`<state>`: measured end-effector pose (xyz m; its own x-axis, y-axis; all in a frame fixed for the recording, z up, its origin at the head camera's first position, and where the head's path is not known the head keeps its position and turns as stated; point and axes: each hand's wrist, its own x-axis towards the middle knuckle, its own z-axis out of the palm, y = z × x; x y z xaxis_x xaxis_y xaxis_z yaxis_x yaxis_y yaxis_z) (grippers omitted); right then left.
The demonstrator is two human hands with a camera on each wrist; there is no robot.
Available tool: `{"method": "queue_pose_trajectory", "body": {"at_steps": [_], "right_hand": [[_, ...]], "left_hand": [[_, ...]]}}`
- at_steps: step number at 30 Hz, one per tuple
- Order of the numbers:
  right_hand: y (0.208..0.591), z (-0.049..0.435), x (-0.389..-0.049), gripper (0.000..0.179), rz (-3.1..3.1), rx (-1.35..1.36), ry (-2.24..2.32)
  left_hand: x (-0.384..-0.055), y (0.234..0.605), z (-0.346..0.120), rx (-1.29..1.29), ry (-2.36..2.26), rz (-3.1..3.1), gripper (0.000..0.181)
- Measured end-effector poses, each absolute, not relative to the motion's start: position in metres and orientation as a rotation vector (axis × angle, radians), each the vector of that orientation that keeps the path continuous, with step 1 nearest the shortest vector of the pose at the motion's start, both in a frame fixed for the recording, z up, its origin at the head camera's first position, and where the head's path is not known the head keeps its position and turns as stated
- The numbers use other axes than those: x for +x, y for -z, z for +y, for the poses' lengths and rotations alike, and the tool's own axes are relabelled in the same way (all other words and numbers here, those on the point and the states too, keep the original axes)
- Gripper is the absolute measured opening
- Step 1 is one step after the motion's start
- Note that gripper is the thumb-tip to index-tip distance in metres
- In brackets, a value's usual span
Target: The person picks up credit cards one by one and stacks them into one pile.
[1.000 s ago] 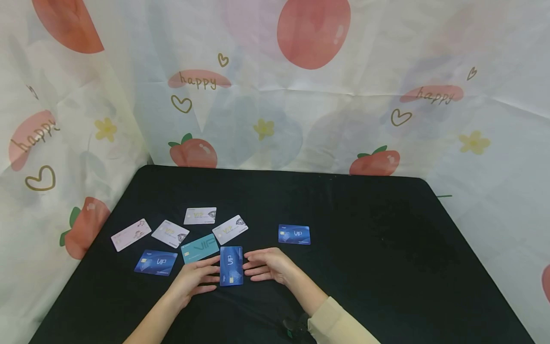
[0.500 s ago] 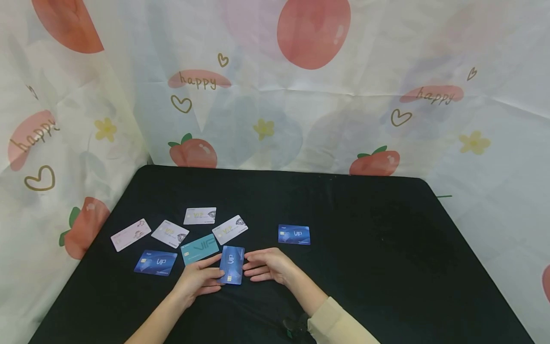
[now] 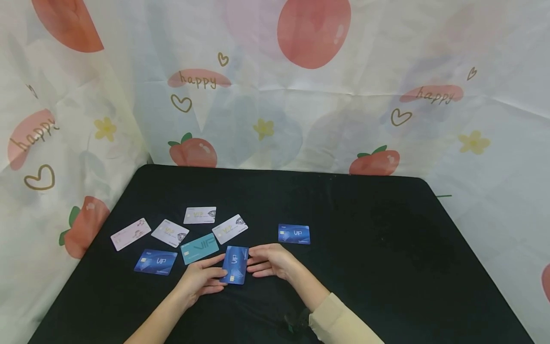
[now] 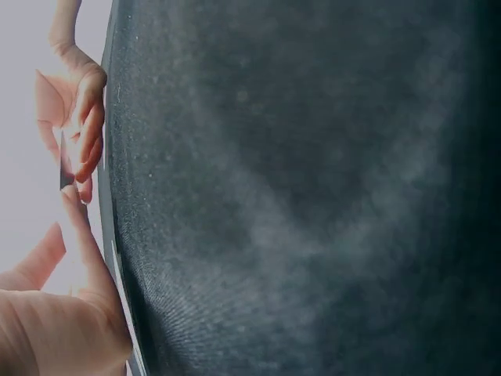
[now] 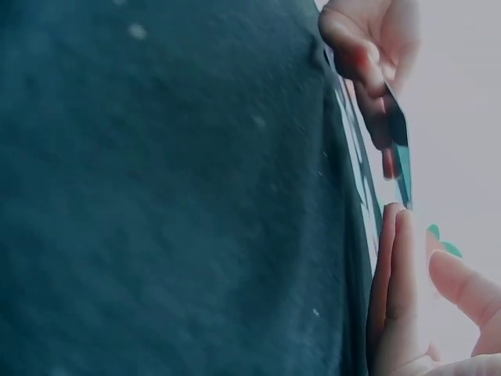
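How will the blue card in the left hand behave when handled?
Probably stiff: the blue card, pinched by the left hand, shows little bend. Likely light, since it looks thin edge-on. Being flat, it should not roll.

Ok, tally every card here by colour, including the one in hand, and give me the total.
Blue VIP cards: 3, counting the held card in the fingers of the left hand
Teal VIP card: 1
White or pale pink cards: 4
Total: 8
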<state>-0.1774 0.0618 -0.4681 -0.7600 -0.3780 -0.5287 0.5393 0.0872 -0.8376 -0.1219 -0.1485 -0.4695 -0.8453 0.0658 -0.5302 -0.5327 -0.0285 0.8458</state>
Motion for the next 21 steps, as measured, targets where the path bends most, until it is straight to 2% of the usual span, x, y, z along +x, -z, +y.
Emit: {"method": "queue_pose_trajectory", "body": {"at_steps": [21], "right_hand": [[0.467, 0.089, -0.198, 0.033, 1.726, 0.015, 1.544]], "left_hand": [[-0.135, 0.458, -0.141, -0.223, -1.827, 1.719, 0.056]]}}
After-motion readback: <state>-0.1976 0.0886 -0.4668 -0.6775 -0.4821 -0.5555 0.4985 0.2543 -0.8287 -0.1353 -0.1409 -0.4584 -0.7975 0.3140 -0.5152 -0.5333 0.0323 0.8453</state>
